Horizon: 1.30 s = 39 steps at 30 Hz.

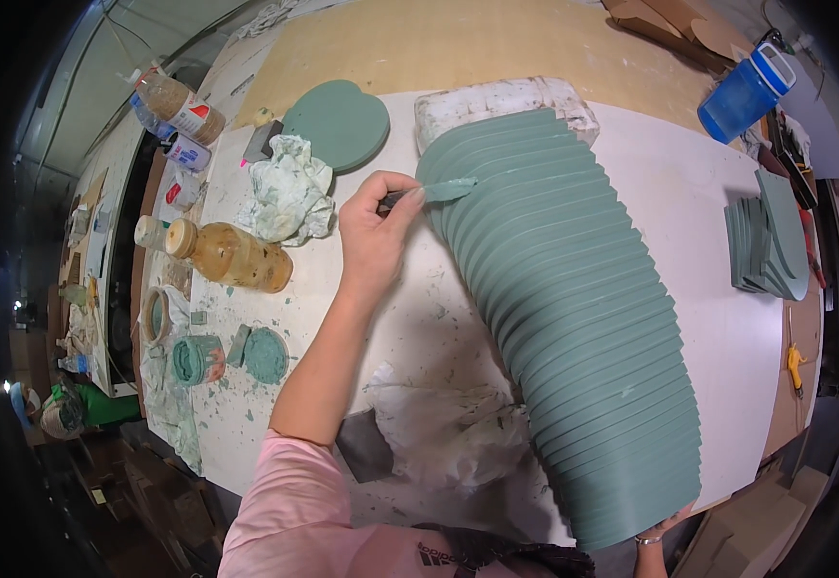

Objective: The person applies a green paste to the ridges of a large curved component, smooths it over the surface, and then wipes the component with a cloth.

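Note:
A long, curved green piece (574,299) built of many stacked, ridged layers slants from the far middle to the near right. Its far end rests on a whitish, stained block (574,108). My left hand (373,226) pinches a putty knife (450,190), its blade coated with green paste and laid against the ridges near the far end. At the near end, my right hand (668,522) holds the piece from its right edge; most of its fingers are hidden beneath. To the left lie a crumpled, smeared cloth (290,193) and a flat green rounded shape (338,125).
At left stand a bottle of yellowish liquid (241,257), an open jar of green paste (198,359) and a paste patch (266,355). Dark sandpaper (366,446) and a crumpled sheet (448,433) lie near me. At right are a blue jug (742,96), green offcuts (766,246) and a yellow-handled tool (795,369).

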Each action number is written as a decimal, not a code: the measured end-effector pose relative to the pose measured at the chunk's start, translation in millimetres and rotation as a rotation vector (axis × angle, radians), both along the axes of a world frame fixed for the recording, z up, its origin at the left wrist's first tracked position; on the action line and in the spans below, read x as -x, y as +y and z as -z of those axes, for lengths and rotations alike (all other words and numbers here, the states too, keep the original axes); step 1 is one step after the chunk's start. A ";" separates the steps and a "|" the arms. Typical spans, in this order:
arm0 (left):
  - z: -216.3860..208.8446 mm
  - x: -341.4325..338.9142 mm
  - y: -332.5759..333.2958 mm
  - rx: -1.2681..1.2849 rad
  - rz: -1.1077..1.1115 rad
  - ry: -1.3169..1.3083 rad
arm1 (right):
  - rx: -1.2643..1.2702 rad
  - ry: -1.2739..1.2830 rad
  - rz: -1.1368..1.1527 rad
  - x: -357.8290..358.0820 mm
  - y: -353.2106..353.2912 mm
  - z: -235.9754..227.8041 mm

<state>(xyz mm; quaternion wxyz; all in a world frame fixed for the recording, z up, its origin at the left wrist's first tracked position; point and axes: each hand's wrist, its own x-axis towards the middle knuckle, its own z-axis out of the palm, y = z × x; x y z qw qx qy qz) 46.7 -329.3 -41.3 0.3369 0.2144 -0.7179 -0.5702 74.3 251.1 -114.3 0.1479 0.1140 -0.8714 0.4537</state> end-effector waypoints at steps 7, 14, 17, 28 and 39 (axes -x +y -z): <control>5.9 -2.4 -1.1 -0.055 -0.005 0.041 | 0.124 -0.061 -0.011 -1.9 6.1 3.6; 6.1 -4.1 -1.5 -0.082 0.010 0.017 | 0.189 -0.079 0.026 -4.1 12.5 10.1; 7.4 -4.2 -1.7 -0.101 -0.001 0.029 | 0.173 -0.047 -0.012 -2.7 19.4 14.5; -10.0 4.7 9.1 -0.086 0.036 0.060 | 0.008 0.004 0.009 -0.6 7.6 7.2; -38.6 36.8 22.6 0.225 0.081 -0.066 | 0.137 -0.026 -0.041 -1.0 7.8 15.0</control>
